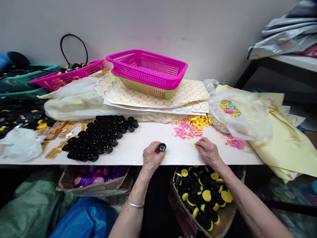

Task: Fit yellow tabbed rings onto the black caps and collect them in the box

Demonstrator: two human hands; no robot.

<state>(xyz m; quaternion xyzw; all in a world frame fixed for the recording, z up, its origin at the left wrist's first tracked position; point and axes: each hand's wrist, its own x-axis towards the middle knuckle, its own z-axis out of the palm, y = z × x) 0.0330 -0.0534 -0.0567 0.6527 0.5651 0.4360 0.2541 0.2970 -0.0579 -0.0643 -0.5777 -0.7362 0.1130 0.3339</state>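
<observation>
My left hand (151,155) is wrapped round a small black plastic cup (162,147), whose open top faces up and shows colourful little candies or beads inside. Over the white table, my right hand (207,150) is closed in a pinch, with a small yellow plastic piece (193,144) at its fingertips. Just beyond it lie a heap of pink bits (187,129) and a pile of yellow plastic pieces (199,121). Many similar black cups (95,138) stand packed together to the left of my left hand.
Behind are a pink basket (148,74) and sticker sheets (158,102). A clear bag (247,112) with coloured beads lies at right. Below the table edge stands a box (229,218) of black, yellow-capped containers. Small yellow packets (53,153) and a white bag (23,145) lie left.
</observation>
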